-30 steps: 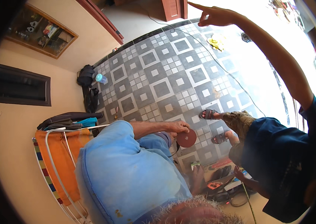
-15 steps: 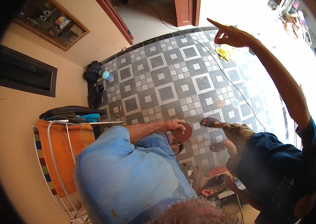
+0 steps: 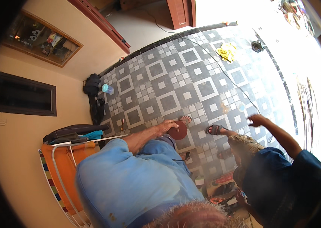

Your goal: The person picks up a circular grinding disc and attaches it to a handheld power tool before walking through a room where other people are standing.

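Observation:
My left hand [image 3: 169, 125], reaching out from the light blue sleeve, pinches a round reddish-brown sanding disc [image 3: 178, 131] by its near edge. The disc hangs flat side up above the tiled floor, close to my sandalled feet. No part of my right hand can be made out. Facing me on the right stands another person in a dark blue shirt [image 3: 282, 182] and sandals. One hand of that person [image 3: 258, 120] is held forward above the floor; the other hand [image 3: 240, 197] is low beside a cluttered pile.
A black cord [image 3: 221, 68] runs across the patterned tiles [image 3: 168, 102], past a crumpled yellow cloth [image 3: 227, 52]. A blue-lidded container [image 3: 107, 89] and black bags [image 3: 92, 84] sit by the wall. At left stands a drying rack with an orange towel [image 3: 59, 167]. Clutter [image 3: 221, 186] lies lower right.
The other person's raised, pointing arm has come down and bent. My left hand still grips the disc, now a little further left and showing more of its round face. The view has shifted.

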Demonstrator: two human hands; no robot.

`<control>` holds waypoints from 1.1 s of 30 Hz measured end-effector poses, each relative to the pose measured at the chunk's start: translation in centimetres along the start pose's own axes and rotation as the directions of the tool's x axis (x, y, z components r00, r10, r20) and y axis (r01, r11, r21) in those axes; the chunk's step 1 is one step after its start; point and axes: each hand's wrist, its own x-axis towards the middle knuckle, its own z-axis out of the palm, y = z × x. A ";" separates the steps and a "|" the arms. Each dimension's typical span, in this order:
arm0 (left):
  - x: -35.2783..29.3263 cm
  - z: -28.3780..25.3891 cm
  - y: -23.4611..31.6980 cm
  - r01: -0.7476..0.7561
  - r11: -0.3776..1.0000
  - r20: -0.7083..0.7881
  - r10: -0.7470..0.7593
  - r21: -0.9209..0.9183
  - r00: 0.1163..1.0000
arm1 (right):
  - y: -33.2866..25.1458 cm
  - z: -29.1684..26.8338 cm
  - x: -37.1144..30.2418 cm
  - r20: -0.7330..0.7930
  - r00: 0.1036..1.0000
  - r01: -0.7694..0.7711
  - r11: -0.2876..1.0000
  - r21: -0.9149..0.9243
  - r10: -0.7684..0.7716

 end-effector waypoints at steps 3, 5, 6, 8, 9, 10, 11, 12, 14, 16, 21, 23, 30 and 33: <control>3.2 -1.6 4.1 0.006 1.000 -0.043 -0.004 0.027 0.999 | 3.2 4.0 -2.1 0.263 0.952 -0.178 0.982 0.064 0.155; 4.7 -1.6 7.9 0.010 0.999 -0.063 -0.008 0.034 0.998 | 4.3 5.1 -4.5 0.400 0.881 -0.300 0.952 0.056 0.254; 4.9 -1.4 10.2 0.027 0.999 -0.077 -0.025 0.028 0.997 | 4.4 4.9 -5.0 0.400 0.881 -0.317 0.943 0.099 0.254; 5.9 -3.0 12.9 0.056 0.997 -0.093 -0.051 0.053 0.994 | 4.1 2.7 -3.7 0.330 0.920 -0.301 0.922 0.243 0.213; 6.6 -4.6 13.7 0.066 0.994 -0.093 -0.059 0.083 0.994 | 3.6 0.9 -2.2 0.256 0.950 -0.262 0.904 0.339 0.179; 7.2 -6.0 14.4 0.078 0.990 -0.091 -0.067 0.114 0.994 | 2.9 -1.0 -0.8 0.179 0.972 -0.216 0.876 0.432 0.152; 7.8 -6.6 15.0 0.079 0.992 -0.100 -0.070 0.095 0.993 | 2.2 -4.3 -0.1 0.102 0.986 -0.165 0.852 0.498 0.131; 7.8 -7.0 16.0 0.094 0.992 -0.126 -0.083 0.089 0.989 | 0.9 -7.7 1.7 0.011 0.995 -0.089 0.815 0.573 0.101; 7.3 -9.0 16.3 0.116 0.991 -0.185 -0.103 0.061 0.977 | -5.1 -22.5 5.7 -0.056 0.996 0.005 0.580 0.814 0.070; 10.1 -10.2 17.2 0.094 0.993 -0.170 -0.082 0.066 0.982 | -5.5 -30.8 6.8 -0.240 0.965 0.136 0.590 0.796 0.102; 11.8 -10.2 20.7 0.051 0.998 -0.145 -0.045 0.039 0.988 | -11.6 -53.8 6.2 -0.492 0.864 0.304 0.665 0.682 0.109; 9.3 -12.7 17.4 0.102 0.995 -0.216 -0.099 0.002 0.971 | -12.9 -57.0 11.2 -0.488 0.871 0.336 0.663 0.669 0.051; 7.9 -15.6 18.3 -0.057 0.998 -0.357 0.053 0.000 0.933 | -16.2 -67.8 12.7 -0.498 0.867 0.259 0.844 0.470 0.012; 5.2 -18.4 15.5 -0.069 0.998 -0.418 0.065 0.005 0.906 | -14.6 -68.8 16.0 -0.552 0.832 0.329 0.853 0.405 -0.059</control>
